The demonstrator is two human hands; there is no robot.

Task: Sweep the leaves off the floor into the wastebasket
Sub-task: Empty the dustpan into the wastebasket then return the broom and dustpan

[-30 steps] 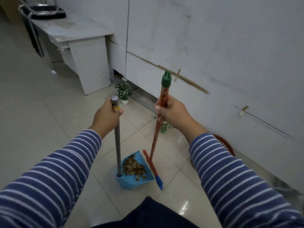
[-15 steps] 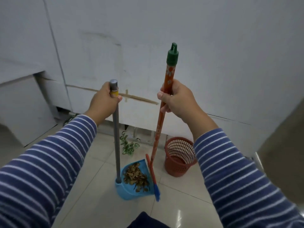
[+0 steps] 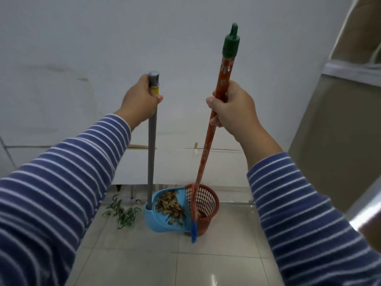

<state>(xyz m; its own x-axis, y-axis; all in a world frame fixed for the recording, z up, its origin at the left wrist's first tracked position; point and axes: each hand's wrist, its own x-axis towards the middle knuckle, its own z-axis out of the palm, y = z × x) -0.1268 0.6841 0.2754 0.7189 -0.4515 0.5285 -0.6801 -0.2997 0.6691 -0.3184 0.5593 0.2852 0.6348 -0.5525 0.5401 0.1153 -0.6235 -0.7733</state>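
My left hand [image 3: 139, 102] grips the top of the grey dustpan handle [image 3: 151, 153]. The blue dustpan [image 3: 156, 220] hangs low with a pile of dry brown leaves [image 3: 170, 205] in it, its open side against the red mesh wastebasket [image 3: 208, 200]. My right hand [image 3: 231, 109] grips the orange broom handle [image 3: 206, 149] below its green cap. The broom's red-and-blue head [image 3: 193, 223] lies across the front of the wastebasket, right beside the dustpan's mouth.
A small green plant sprig [image 3: 123, 213] lies on the tiled floor left of the dustpan. A white wall [image 3: 103, 48] stands close behind the wastebasket. A beige panel with a shiny edge [image 3: 350, 141] rises on the right.
The view has swung right along the wall. The dustpan and broom have come up to the wastebasket, from a gap between them to touching its rim. Both grips are unchanged.
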